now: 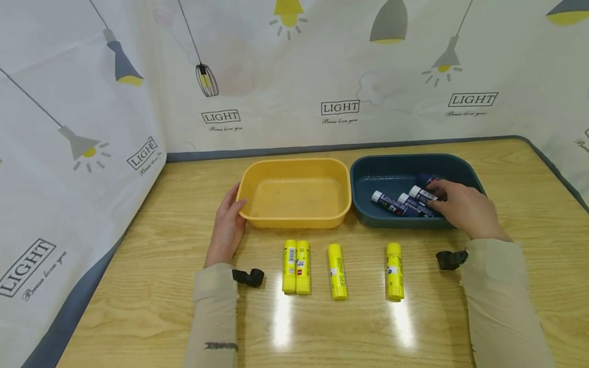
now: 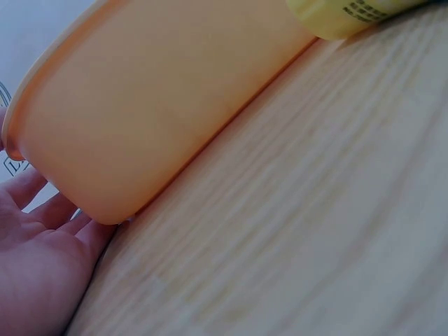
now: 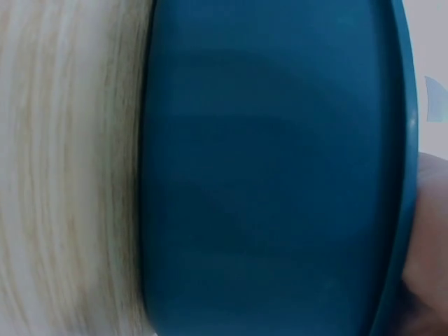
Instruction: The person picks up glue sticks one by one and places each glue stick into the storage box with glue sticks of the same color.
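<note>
My left hand (image 1: pixel 227 225) holds the left end of a yellow plastic bin (image 1: pixel 294 222), thumb at the rim and fingers along the outer wall. The left wrist view shows those fingers (image 2: pixel 52 210) against the bin's outside. Over the dark blue bin (image 1: pixel 391 222), my right hand (image 1: pixel 469 207) reaches in and pinches a navy glue stick with a white cap (image 1: pixel 422 194). Other navy glue sticks (image 1: pixel 391 203) lie beside it in that bin. In the right wrist view, the blue bin's outer wall (image 3: pixel 266 175) hides the fingertips and the glue stick.
Several yellow glue sticks lie on the wooden table (image 1: pixel 317 327) before the bins: a touching pair (image 1: pixel 296 267), one near the middle (image 1: pixel 338 271) and one farther right (image 1: pixel 394 271). The bins stand side by side. A printed cloth (image 1: pixel 285 71) hangs behind the table.
</note>
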{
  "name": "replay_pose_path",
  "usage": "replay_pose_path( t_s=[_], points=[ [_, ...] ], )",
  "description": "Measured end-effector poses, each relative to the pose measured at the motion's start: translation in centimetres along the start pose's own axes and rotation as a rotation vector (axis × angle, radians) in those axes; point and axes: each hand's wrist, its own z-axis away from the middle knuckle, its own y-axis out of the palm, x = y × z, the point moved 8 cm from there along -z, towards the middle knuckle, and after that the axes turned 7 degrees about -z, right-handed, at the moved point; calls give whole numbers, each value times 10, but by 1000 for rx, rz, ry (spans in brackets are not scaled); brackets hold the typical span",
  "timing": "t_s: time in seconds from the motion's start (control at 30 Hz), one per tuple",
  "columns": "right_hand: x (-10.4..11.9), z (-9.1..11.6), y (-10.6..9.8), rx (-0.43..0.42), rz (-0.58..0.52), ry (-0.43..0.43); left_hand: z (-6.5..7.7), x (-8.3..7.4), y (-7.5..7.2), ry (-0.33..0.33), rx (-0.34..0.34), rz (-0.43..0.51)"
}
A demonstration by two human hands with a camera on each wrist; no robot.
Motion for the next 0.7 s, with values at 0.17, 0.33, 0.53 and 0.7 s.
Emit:
replay_pose_path(
  t_s=[0.17,0.33,0.53,0.7],
  points=[
    [-1,-2,2,32,8,5,0,0,-1,0,-1,2],
    [-1,-1,3,44,7,-5,0,0,-1,-2,0,5],
    [0,-1,3,56,13,-14,-1,0,-1,-3,3,10],
    [0,-2,5,73,23,-10,-1,0,-1,-4,0,14]
  ],
)
